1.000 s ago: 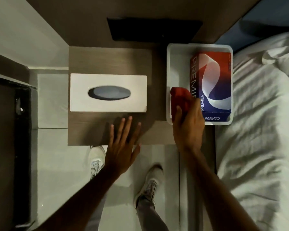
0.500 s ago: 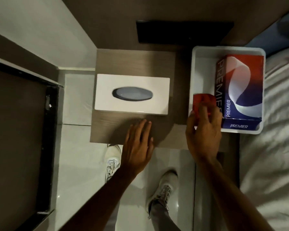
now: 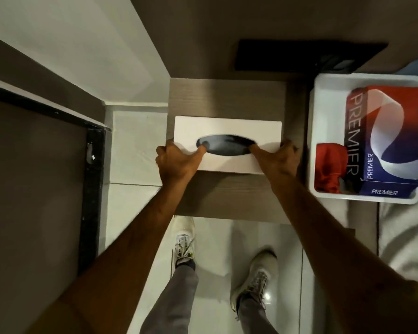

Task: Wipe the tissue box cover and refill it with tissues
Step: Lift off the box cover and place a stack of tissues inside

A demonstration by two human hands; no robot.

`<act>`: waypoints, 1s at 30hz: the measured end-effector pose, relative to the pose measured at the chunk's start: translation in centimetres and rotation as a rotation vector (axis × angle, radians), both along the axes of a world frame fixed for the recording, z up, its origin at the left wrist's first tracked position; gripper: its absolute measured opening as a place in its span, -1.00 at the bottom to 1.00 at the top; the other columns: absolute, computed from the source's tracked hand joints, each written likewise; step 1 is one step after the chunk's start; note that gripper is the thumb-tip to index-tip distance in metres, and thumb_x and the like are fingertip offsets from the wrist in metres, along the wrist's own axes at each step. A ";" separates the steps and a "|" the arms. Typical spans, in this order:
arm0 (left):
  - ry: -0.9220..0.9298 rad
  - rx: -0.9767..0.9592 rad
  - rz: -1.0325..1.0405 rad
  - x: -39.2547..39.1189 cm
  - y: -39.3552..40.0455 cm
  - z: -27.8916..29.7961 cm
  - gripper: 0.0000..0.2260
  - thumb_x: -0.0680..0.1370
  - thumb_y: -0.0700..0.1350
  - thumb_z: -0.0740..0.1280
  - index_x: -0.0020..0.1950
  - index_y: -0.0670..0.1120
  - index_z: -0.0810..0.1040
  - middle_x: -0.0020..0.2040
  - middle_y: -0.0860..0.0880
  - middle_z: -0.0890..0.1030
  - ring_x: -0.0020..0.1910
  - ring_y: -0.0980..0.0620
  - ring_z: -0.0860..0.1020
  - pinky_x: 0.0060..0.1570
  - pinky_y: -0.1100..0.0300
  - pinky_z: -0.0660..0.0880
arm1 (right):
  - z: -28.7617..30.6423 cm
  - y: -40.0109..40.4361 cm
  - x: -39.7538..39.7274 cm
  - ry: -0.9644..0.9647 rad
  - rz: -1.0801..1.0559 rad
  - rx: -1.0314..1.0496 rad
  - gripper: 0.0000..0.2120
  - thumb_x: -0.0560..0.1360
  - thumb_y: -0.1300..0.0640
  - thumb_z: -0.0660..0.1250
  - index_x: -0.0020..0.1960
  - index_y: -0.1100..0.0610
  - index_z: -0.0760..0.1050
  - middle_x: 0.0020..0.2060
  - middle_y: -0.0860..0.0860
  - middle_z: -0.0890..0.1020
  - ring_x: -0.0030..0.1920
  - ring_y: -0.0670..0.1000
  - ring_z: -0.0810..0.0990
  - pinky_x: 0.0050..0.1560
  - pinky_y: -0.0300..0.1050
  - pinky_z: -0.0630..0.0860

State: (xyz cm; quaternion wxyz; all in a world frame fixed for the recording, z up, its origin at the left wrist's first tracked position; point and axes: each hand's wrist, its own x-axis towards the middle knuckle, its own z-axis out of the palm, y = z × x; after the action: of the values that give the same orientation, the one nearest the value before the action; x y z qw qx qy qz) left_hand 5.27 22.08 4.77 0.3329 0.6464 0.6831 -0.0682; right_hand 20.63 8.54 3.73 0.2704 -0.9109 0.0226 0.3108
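A white tissue box cover (image 3: 227, 131) with a dark oval slot sits on a small wooden bedside table (image 3: 227, 97). My left hand (image 3: 176, 160) grips the cover's left end, its thumb at the slot's left tip. Gripping the right end is my right hand (image 3: 278, 160), thumb at the slot's right tip. A red cloth (image 3: 328, 169) lies crumpled in a white tray (image 3: 323, 92) on the right, beside a red, white and blue PREMIER tissue box (image 3: 391, 131) in the same tray.
The bed with white sheets (image 3: 405, 237) borders the tray on the right. A dark panel (image 3: 299, 54) lies behind the table. On the left are a white wall and a dark framed door (image 3: 34, 177). My feet in pale sneakers stand on the glossy floor (image 3: 212, 237).
My right hand has let go of the red cloth in the tray and moved left. Both hands now hold the ends of the tissue box cover. The view has shifted left.
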 end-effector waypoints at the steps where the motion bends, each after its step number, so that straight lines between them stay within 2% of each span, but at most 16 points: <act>1: -0.002 -0.009 0.019 0.2 0.2 -0.1 -0.15 0.41 0.36 0.48 0.51 -0.14 0.37 0.43 -0.19 0.46 0.41 -0.24 0.48 0.26 -0.09 0.56 | -0.1 0.2 -0.1 -0.008 -0.016 -0.008 -0.13 0.33 -0.20 0.56 0.47 0.19 0.35 0.43 0.19 0.40 0.43 0.23 0.39 0.44 0.12 0.38; 4: 0.005 -0.009 0.032 0.8 0.4 0.1 -0.19 0.44 0.30 0.49 0.50 -0.17 0.39 0.44 -0.20 0.47 0.40 -0.24 0.51 0.25 -0.07 0.57 | 0.0 0.6 -0.3 -0.038 -0.027 -0.031 -0.14 0.34 -0.18 0.57 0.47 0.20 0.37 0.42 0.19 0.44 0.42 0.21 0.42 0.42 0.10 0.39; 10: 0.027 -0.033 -0.059 0.7 2.0 0.9 -0.35 0.47 0.23 0.50 0.36 -0.21 0.53 0.33 -0.21 0.59 0.28 -0.22 0.61 0.13 0.00 0.61 | 0.9 1.3 -0.5 -0.085 -0.073 -0.063 -0.27 0.30 -0.14 0.61 0.34 0.20 0.51 0.29 0.16 0.58 0.29 0.17 0.55 0.24 0.10 0.58; 15: -0.015 -0.055 -0.112 0.7 2.5 1.5 -0.39 0.46 0.20 0.52 0.33 -0.20 0.54 0.28 -0.19 0.64 0.24 -0.21 0.64 -0.06 0.12 0.50 | 1.6 1.6 -0.6 -0.074 -0.092 -0.089 -0.28 0.30 -0.11 0.63 0.33 0.21 0.52 0.28 0.16 0.59 0.26 0.17 0.58 0.17 0.08 0.59; 19: -0.016 -0.052 -0.137 0.7 2.5 1.9 -0.36 0.47 0.19 0.52 0.38 -0.19 0.51 0.32 -0.20 0.61 0.29 -0.23 0.61 0.08 0.02 0.60 | 1.8 1.5 -0.7 -0.062 -0.098 -0.103 -0.28 0.31 -0.09 0.63 0.34 0.21 0.50 0.28 0.17 0.56 0.25 0.19 0.58 0.16 0.10 0.60; 22: -0.040 -0.060 -0.140 0.7 2.3 2.1 -0.38 0.48 0.17 0.52 0.38 -0.19 0.51 0.32 -0.20 0.61 0.29 -0.22 0.61 0.07 0.03 0.59 | 1.9 1.4 -0.7 -0.041 -0.097 -0.091 -0.27 0.33 -0.07 0.62 0.37 0.20 0.46 0.30 0.17 0.53 0.26 0.20 0.57 0.18 0.13 0.60; 25: -0.082 -0.095 -0.117 0.4 2.2 2.6 -0.40 0.51 0.13 0.51 0.40 -0.19 0.48 0.34 -0.20 0.58 0.31 -0.22 0.58 0.15 0.00 0.60 | 2.4 1.1 -0.8 -0.002 -0.088 -0.054 -0.30 0.38 -0.05 0.59 0.40 0.18 0.43 0.31 0.16 0.52 0.27 0.20 0.56 0.18 0.12 0.61; 27: -0.115 -0.121 -0.115 0.1 1.9 3.3 -0.42 0.53 0.10 0.49 0.41 -0.20 0.46 0.35 -0.21 0.56 0.33 -0.21 0.57 0.19 0.01 0.59 | 3.3 0.5 -1.0 0.005 -0.065 0.007 -0.32 0.40 -0.04 0.58 0.40 0.18 0.43 0.30 0.14 0.54 0.25 0.14 0.57 0.09 -0.01 0.61; 29: -0.116 -0.111 -0.121 -0.6 1.3 4.3 -0.42 0.54 0.10 0.48 0.42 -0.20 0.44 0.38 -0.23 0.51 0.33 -0.21 0.55 0.16 0.04 0.58 | 4.7 -0.5 -1.6 -0.040 0.002 0.048 -0.32 0.41 -0.07 0.57 0.40 0.15 0.41 0.28 0.10 0.53 0.16 0.02 0.53 -0.08 -0.26 0.52; 30: -0.110 -0.094 -0.113 -1.3 0.7 4.8 -0.40 0.52 0.12 0.49 0.42 -0.20 0.43 0.39 -0.23 0.47 0.32 -0.21 0.54 0.12 0.08 0.56 | 5.4 -1.3 -2.2 -0.073 0.038 0.045 -0.31 0.41 -0.10 0.56 0.40 0.14 0.39 0.29 0.10 0.51 0.15 0.02 0.51 -0.05 -0.31 0.47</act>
State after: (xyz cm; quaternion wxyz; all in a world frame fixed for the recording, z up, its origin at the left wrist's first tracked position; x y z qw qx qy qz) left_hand 4.00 22.81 9.57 0.3956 0.6704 0.6222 -0.0836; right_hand 18.43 7.23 9.17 0.2857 -0.9155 -0.0114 0.2830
